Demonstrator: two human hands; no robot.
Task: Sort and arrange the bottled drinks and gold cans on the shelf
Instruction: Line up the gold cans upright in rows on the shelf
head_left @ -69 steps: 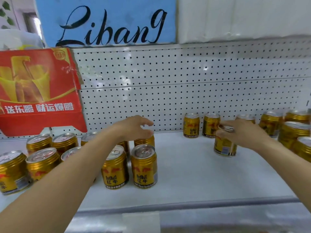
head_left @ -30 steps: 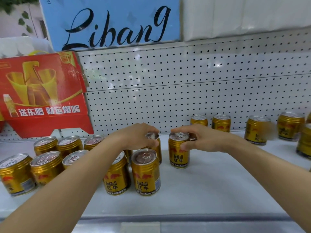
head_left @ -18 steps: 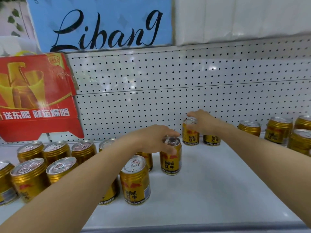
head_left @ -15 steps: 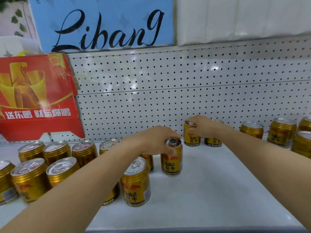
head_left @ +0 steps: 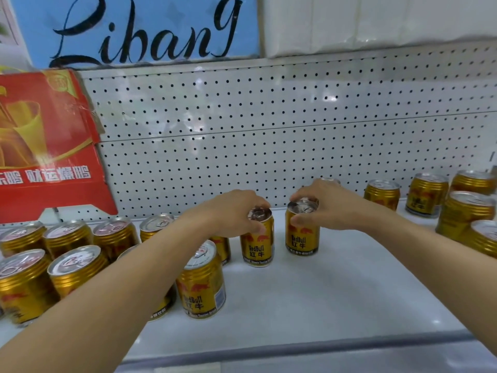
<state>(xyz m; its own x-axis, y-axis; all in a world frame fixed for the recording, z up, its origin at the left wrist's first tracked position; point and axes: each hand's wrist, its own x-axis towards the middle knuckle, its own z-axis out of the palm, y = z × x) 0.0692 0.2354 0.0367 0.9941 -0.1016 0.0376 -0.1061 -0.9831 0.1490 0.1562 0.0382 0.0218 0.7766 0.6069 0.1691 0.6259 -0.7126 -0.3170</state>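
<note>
Gold cans (head_left: 256, 242) everywhere on the white shelf (head_left: 309, 297), all standing upright with pull-tab tops up and "RedBull" plus Chinese characters printed on the side. The left hand (head_left: 228, 211) has its fingers curled round the rim of one can, and the right hand (head_left: 320, 205) grips the top of a second can (head_left: 302, 238) just right of that one. Both stand on the shelf. More cans sit in rows to the left of it and a bunch well off right (head_left: 427, 195). Behind on the left, a red carton (head_left: 45, 146) with white Chinese writing; above it a blue sign (head_left: 145, 30) reads "Libang".

two gripped cans (head_left: 257, 242) (both upright)
</note>
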